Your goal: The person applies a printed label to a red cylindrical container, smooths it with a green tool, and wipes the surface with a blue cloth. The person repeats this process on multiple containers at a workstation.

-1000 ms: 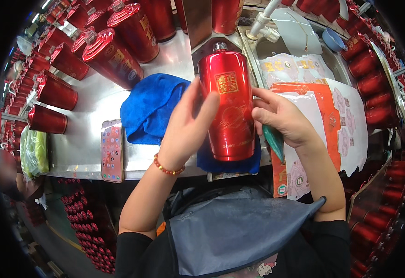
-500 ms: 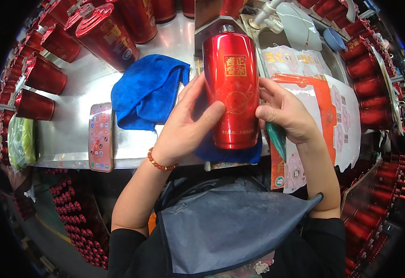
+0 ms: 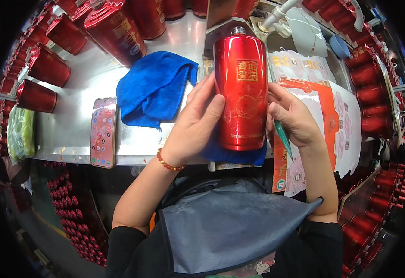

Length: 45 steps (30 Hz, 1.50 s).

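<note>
A tall glossy red metal bottle (image 3: 242, 92) with a gold emblem lies in front of me, its base toward me on a blue pad (image 3: 232, 155) at the steel counter's edge. My left hand (image 3: 195, 123), with a bead bracelet on the wrist, presses flat against the bottle's left side. My right hand (image 3: 292, 116) cups its right side and also grips a thin green tool (image 3: 283, 136) that points down. A crumpled blue cloth (image 3: 154, 88) lies just left of my left hand.
A smartphone (image 3: 103, 132) lies face up near the steel counter (image 3: 73, 116) front edge. Several red bottles (image 3: 114, 28) lie at the back and left. Orange and white label sheets (image 3: 332, 116) sit to the right, more red bottles (image 3: 373, 92) beyond them.
The bottle and both hands sit a little higher and more central in view. My left hand has slid from across the bottle's front to its left side.
</note>
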Available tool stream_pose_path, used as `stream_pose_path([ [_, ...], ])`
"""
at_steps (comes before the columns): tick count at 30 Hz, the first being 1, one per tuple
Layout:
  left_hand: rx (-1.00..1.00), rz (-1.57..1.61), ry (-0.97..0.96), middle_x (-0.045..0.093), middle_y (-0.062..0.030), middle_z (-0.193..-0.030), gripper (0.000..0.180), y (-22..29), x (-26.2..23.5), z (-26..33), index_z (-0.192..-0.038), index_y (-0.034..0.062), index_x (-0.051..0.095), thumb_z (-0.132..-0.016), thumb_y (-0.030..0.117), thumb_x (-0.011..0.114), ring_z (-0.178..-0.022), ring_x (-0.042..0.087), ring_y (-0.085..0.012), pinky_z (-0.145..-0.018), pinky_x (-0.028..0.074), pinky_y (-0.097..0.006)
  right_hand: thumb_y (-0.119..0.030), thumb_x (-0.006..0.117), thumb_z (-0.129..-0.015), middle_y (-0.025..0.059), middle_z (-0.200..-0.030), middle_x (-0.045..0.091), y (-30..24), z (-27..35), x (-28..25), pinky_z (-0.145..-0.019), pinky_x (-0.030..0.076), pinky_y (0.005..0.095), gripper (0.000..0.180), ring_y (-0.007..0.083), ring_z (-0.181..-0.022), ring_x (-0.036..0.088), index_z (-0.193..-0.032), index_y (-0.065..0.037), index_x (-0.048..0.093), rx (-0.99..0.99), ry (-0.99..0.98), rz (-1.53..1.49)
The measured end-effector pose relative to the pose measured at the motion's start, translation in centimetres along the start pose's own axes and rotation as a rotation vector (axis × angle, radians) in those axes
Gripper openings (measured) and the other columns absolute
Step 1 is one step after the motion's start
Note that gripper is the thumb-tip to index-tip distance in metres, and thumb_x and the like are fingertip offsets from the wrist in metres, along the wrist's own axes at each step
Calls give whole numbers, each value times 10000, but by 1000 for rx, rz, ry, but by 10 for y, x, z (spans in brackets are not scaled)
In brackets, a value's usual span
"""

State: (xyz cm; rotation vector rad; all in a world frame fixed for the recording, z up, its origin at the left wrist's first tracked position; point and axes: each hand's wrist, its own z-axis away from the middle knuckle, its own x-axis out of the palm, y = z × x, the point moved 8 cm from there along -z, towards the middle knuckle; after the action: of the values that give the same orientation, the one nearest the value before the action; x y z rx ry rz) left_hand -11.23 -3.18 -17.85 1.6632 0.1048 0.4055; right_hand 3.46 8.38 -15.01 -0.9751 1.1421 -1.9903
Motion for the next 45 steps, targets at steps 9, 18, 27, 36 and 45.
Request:
stream_pose_path([
  [9, -9, 34, 6, 390, -175, -1599, 589, 2, 0, 1, -1589, -13, 349, -1120, 323, 467, -1505, 337, -266, -1235, 261, -386, -240, 777, -953, 84, -1198, 651, -1, -1, 3, -803, 524, 236, 723, 100, -967, 617, -1512, 52, 422, -43, 10, 55],
  [18, 9, -39, 20, 423, -163, -1568, 580, 6, 2, 4, -1573, -26, 367, -1111, 300, 496, -1470, 387, -240, -1211, 304, -374, -219, 770, -955, 68, -1165, 688, -1, -4, 1, -760, 525, 220, 682, 68, -909, 628, -1498, 46, 454, -36, -2, 39],
  [27, 3, 38, 32, 456, -141, -1527, 597, 12, 6, 2, -1571, -17, 375, -1109, 339, 504, -1416, 436, -218, -1191, 329, -360, -238, 798, -932, 112, -1263, 670, -1, -2, 4, -883, 521, 247, 747, 113, -1084, 633, -1514, 57, 432, -50, -13, 34],
  [36, 7, -18, 53, 420, -190, -1566, 644, 0, 1, 3, -1573, -21, 367, -1079, 344, 562, -1486, 360, -279, -1220, 287, -401, -245, 816, -916, 132, -1311, 653, -2, -2, 3, -946, 507, 262, 787, 141, -1160, 622, -1518, 70, 417, -44, 48, 63],
  [45, -21, -139, 93, 365, -251, -1593, 797, 1, 1, 4, -1576, -28, 351, -980, 366, 705, -1516, 315, -336, -1242, 253, -437, -254, 821, -910, 122, -1307, 654, -3, -2, 5, -949, 503, 266, 791, 137, -1156, 621, -1511, 75, 424, -60, 43, 66],
])
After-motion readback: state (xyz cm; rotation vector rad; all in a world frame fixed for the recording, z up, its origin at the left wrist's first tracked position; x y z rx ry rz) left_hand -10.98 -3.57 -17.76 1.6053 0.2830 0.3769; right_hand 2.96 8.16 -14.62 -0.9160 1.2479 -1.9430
